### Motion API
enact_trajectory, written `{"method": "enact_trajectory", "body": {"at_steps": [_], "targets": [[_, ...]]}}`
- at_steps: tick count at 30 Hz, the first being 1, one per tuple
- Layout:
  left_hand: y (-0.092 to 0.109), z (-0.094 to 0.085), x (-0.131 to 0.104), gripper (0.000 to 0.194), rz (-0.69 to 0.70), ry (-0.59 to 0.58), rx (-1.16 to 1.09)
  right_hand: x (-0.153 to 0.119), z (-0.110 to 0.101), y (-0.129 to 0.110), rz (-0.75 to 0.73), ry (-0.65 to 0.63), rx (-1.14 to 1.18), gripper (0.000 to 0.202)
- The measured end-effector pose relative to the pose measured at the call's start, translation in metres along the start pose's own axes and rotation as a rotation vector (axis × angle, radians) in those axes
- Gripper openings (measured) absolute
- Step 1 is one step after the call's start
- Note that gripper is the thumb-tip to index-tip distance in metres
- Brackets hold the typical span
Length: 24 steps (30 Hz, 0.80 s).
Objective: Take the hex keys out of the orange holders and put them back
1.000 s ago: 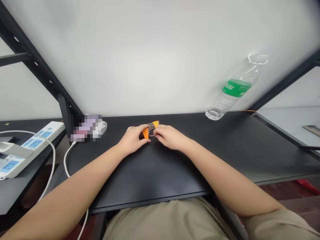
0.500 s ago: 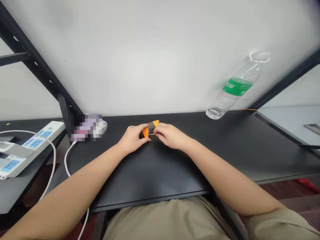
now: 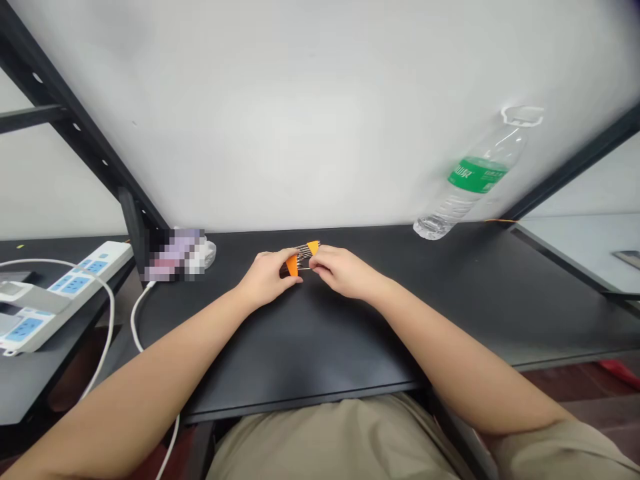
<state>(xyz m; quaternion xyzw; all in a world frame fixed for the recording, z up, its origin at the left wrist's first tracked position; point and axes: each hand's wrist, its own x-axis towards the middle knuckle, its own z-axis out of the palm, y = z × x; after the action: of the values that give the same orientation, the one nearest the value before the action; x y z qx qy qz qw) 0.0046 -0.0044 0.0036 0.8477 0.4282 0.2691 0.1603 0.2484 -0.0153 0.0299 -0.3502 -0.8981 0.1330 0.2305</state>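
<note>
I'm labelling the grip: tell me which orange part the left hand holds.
The lower orange part, gripped by the left hand; the upper orange part is beside the right hand.

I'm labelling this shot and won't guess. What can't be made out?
In the head view:
Thin rods between orange pieces: too small to count, partly hidden by the right hand.
Left hand: some fingers hidden behind the rest.
Pixelated item: blurred by a mosaic.
Flat object: cut off by right edge.
</note>
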Motion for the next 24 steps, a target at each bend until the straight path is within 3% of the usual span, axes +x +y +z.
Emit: {"method": "enact_trajectory", "body": {"at_steps": [8,14,18,22,24], "targets": [[0.0,-0.001,0.0,0.058,0.012,0.001,0.003,0.0,0.004,0.003,-0.043,0.014,-0.001,0.019],[0.007,0.001,-0.002,0.053,0.052,-0.004,0.093,0.004,0.018,-0.009,-0.051,0.073,0.093,0.021],[0.009,0.001,-0.001,0.041,0.061,-0.024,0.064,0.008,0.027,-0.011,0.015,0.084,0.237,0.023],[0.004,0.0,0.0,0.058,0.029,0.011,0.032,0.005,0.017,0.007,0.13,0.183,0.195,0.019],[0.002,0.0,-0.001,0.061,0.01,0.015,0.036,0.002,0.009,0.02,0.195,0.147,0.094,0.011]]}}
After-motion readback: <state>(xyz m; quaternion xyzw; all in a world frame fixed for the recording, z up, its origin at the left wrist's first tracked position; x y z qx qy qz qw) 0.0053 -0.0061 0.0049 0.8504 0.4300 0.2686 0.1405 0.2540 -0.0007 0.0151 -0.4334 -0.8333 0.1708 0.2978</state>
